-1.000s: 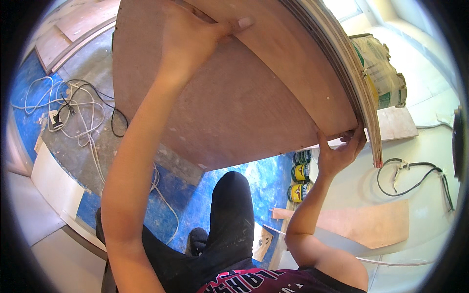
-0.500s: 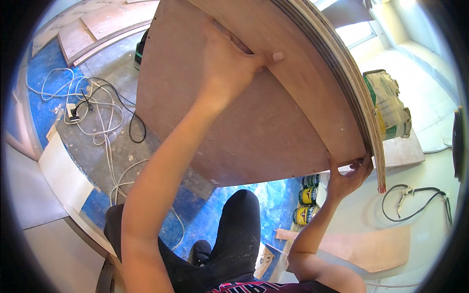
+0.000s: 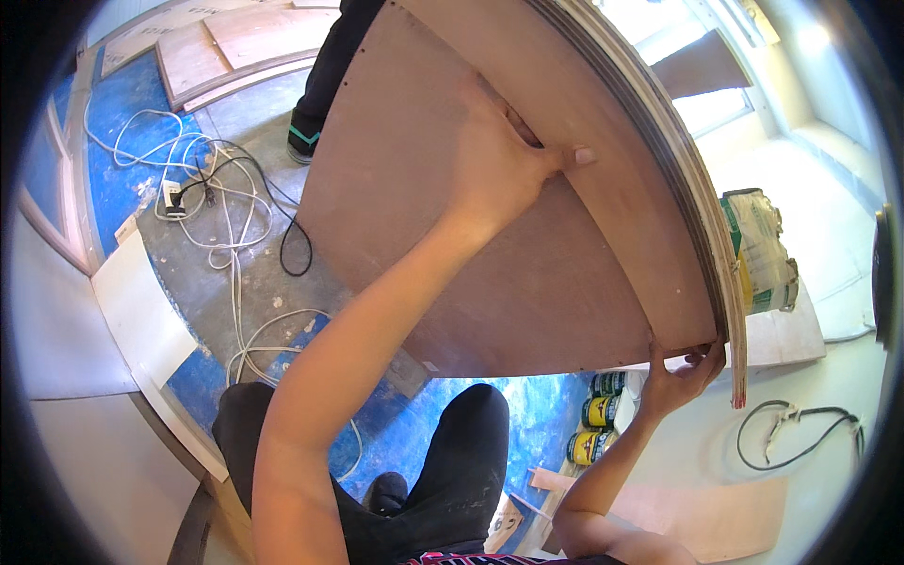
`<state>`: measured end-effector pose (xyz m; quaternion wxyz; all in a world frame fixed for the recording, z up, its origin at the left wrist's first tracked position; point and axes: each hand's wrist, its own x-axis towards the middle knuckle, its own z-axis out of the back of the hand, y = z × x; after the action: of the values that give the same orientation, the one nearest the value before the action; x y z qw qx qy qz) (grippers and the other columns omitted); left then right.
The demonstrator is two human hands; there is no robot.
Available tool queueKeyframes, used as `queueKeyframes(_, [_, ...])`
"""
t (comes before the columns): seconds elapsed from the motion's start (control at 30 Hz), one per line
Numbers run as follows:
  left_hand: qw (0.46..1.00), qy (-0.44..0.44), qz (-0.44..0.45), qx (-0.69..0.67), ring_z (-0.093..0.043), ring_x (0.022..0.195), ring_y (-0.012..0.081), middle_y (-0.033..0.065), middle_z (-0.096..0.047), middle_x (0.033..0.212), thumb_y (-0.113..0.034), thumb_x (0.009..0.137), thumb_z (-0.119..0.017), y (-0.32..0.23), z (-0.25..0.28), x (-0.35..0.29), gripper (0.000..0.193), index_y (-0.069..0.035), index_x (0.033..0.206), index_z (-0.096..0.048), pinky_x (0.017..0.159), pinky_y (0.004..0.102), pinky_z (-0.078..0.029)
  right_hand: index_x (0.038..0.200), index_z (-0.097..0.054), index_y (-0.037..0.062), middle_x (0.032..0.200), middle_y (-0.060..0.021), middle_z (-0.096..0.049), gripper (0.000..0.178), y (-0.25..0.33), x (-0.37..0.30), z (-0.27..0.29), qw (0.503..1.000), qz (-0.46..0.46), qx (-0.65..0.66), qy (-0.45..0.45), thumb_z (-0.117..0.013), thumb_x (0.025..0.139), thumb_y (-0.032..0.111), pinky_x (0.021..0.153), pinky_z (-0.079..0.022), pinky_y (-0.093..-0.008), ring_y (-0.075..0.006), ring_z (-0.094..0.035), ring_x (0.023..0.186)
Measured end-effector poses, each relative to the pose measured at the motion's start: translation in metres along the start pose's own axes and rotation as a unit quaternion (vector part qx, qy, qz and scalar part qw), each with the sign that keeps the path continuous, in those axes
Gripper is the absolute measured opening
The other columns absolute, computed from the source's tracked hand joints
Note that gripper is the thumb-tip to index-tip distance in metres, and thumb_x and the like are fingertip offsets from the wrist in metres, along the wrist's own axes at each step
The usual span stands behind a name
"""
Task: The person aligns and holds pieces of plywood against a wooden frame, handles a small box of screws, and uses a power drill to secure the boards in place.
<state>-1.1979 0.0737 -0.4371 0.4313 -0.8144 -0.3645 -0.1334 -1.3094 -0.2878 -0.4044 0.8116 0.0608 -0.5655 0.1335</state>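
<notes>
A large brown plywood panel (image 3: 471, 301) fills the middle of the view, tilted in front of me. Along its right side runs a long wooden strip (image 3: 617, 217), beside a curved stack of plywood edges (image 3: 683, 188). My left hand (image 3: 508, 169) grips the strip's inner edge; its thumb rests on the strip's face, and the other fingers are partly hidden in a dark gap. Lower right, my right hand (image 3: 686, 379) holds the strip's bottom end at the panel's corner, thumb on the inner side and fingers curled underneath.
Another person's dark-clothed leg (image 3: 330, 85) stands beyond the panel. White and black cords (image 3: 235, 226) tangle across the floor at left. Paint cans (image 3: 600, 412) stand below my right hand, and a worn sack (image 3: 761, 250) sits behind the stack. Plywood sheets (image 3: 235, 47) lie far left.
The panel, strip and both hands appear slightly lower and further right in view, with the grips unchanged. More of the other person's leg now shows at the panel's far edge.
</notes>
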Motion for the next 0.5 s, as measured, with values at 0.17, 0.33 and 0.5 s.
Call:
queueKeyframes(0.17, [0.999, 0.007, 0.047, -0.01, -0.07, 0.116, 0.0369, 0.0319, -0.06, 0.129, -0.013, 0.079, -0.093, -0.01, 0.003, -0.002, 0.12, 0.007, 0.154, -0.002, 0.086, 0.0407, -0.068, 0.155, -0.048, -0.0007, 0.148, -0.0208, -0.048, 0.106, 0.0, 0.0, 0.0, 1.0, -0.004, -0.019, 0.007, -0.099, 0.068, 0.029, 0.083, -0.053, -0.0375, -0.0264, -0.059, 0.11])
queueKeyframes(0.33, [0.998, -0.001, 0.056, -0.009, -0.071, 0.116, 0.0331, 0.0286, -0.069, 0.122, -0.002, 0.082, -0.087, -0.012, 0.001, 0.0, 0.115, 0.009, 0.152, 0.003, 0.097, 0.0384, -0.061, 0.155, -0.048, -0.0027, 0.153, -0.0234, -0.044, 0.107, 0.002, 0.003, 0.003, 0.999, -0.001, -0.027, 0.025, -0.1, 0.068, 0.031, 0.084, -0.054, -0.0372, -0.0278, -0.059, 0.113])
queueKeyframes(0.5, [0.999, -0.013, 0.032, 0.009, -0.069, 0.12, 0.0374, 0.0319, -0.068, 0.124, -0.004, 0.08, -0.089, -0.015, -0.002, -0.001, 0.116, 0.014, 0.151, 0.002, 0.101, 0.0394, -0.059, 0.157, -0.048, 0.0041, 0.141, -0.0183, -0.053, 0.102, 0.008, 0.002, 0.002, 0.999, 0.025, -0.032, 0.007, -0.097, 0.073, 0.037, 0.082, -0.051, -0.039, -0.0257, -0.056, 0.106])
